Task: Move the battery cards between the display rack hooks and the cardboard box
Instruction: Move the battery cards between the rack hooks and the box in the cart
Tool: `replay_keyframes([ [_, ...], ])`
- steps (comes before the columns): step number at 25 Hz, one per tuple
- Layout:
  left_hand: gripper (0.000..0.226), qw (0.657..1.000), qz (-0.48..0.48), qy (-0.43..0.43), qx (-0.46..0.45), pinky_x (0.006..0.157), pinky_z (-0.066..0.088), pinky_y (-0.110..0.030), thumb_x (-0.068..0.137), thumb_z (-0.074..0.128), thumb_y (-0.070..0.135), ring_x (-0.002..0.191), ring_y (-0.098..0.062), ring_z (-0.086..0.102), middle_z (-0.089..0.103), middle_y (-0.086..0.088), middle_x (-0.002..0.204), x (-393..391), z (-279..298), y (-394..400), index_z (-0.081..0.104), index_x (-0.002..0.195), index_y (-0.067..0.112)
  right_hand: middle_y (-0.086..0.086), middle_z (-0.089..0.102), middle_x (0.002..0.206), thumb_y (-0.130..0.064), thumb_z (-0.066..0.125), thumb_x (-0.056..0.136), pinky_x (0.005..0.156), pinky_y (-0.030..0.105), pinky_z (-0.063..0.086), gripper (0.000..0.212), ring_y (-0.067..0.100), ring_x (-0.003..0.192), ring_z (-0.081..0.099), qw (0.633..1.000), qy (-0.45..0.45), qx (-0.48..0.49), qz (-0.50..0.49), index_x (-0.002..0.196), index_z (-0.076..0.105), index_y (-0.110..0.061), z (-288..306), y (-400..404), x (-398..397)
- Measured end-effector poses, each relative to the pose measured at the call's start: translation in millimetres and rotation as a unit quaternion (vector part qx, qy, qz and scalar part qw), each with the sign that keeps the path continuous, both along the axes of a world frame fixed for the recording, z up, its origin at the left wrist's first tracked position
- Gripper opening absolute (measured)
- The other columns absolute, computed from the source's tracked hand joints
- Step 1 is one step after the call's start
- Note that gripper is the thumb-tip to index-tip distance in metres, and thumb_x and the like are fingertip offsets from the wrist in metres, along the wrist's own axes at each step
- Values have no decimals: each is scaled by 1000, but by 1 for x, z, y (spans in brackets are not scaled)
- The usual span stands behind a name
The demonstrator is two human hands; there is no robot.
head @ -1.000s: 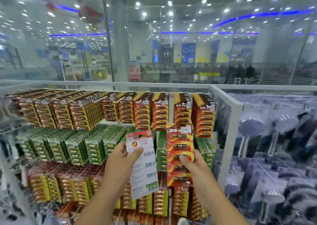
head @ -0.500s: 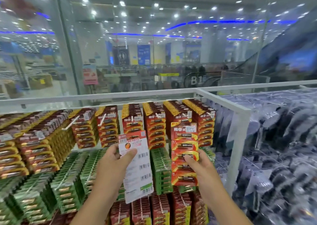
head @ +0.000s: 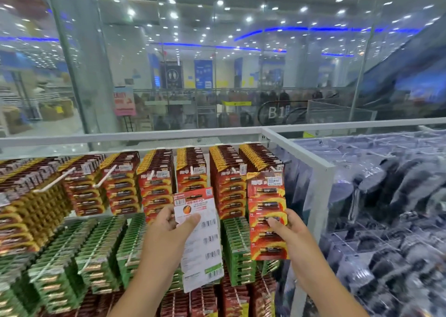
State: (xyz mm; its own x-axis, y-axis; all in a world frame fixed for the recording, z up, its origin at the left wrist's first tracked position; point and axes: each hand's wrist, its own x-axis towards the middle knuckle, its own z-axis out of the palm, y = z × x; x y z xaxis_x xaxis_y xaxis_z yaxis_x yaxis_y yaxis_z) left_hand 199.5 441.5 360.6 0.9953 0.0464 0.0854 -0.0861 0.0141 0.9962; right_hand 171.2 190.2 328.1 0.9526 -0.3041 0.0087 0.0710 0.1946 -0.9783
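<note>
Two battery cards are in hand, one per hand, both upright with their long axes running top to bottom; the left hand pinches a card turned back-out, white and barcoded, with the thumb across its face and fingers behind; the right hand grips a red card facing front, thumb on the blister side, fingers hidden behind it; neither hand is free. This red card stands right of the other and higher, its top edge overlapping the front of the far-right column of red cards on the top row of the display rack, so the right hand is the nearer one to a hook; whether the card's hang hole already sits on a hook I cannot tell, since the card itself covers that spot. White hooks jut toward the viewer from the columns to the left, so I judge that hanging calls for a push away from the body, along the hook's length, with the card held square. Green cards fill the row below, between the two hands. No cardboard box is in view.
</note>
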Motion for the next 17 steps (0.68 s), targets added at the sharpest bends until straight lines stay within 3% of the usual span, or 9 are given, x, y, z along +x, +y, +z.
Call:
replay_keyframes([
  [2,38,1000,22,3,-5,88,60,-44,90,78,36,107,-17,71,75,9,116,-4,0,-5,65,125,30,-9,80,105,-25,68,99,87,43,62,25,14,96,77,999,-1,-14,37,123,66,-30,-1,3,2],
  [4,24,999,43,12,-17,87,60,-49,91,77,34,103,-18,73,77,8,110,-9,0,-2,67,113,34,-16,79,96,-23,67,100,77,30,61,21,4,86,76,997,6,-10,79,120,65,-32,-1,12,7],
  [7,17,997,78,5,-23,74,60,-41,93,76,30,87,-13,77,79,9,99,-10,0,14,69,108,32,-8,78,111,-31,70,98,94,45,60,26,14,100,76,991,19,-18,129,124,66,-31,3,39,21],
  [9,16,996,89,1,-16,73,61,-41,93,76,29,82,-10,76,79,11,97,-8,1,27,69,108,31,-9,74,125,-41,75,93,100,48,57,40,15,111,72,989,12,-27,144,131,63,-35,5,61,32],
  [11,18,996,92,-3,-16,76,60,-39,93,76,28,88,-10,76,79,12,99,-2,1,39,69,109,28,-11,77,112,-33,71,98,83,32,63,30,5,97,75,988,7,-29,152,126,64,-33,10,81,40],
  [13,22,996,93,-4,-10,80,59,-38,92,77,30,98,-13,73,77,11,105,8,5,52,68,112,28,-13,77,93,-22,66,102,58,14,56,19,-7,75,72,987,7,-29,156,119,65,-31,10,95,52],
  [15,19,996,83,-6,-11,73,56,-33,93,75,29,94,-11,73,76,12,103,17,6,64,67,110,30,-14,79,94,-23,65,102,58,16,56,22,-2,78,74,989,22,-46,137,123,66,-29,9,109,61],
  [17,17,997,71,-13,-9,69,55,-30,94,74,29,91,-10,73,76,12,103,23,5,72,66,109,31,-14,79,99,-27,66,102,69,27,62,22,6,87,76,991,33,-46,118,124,66,-32,8,119,66],
])
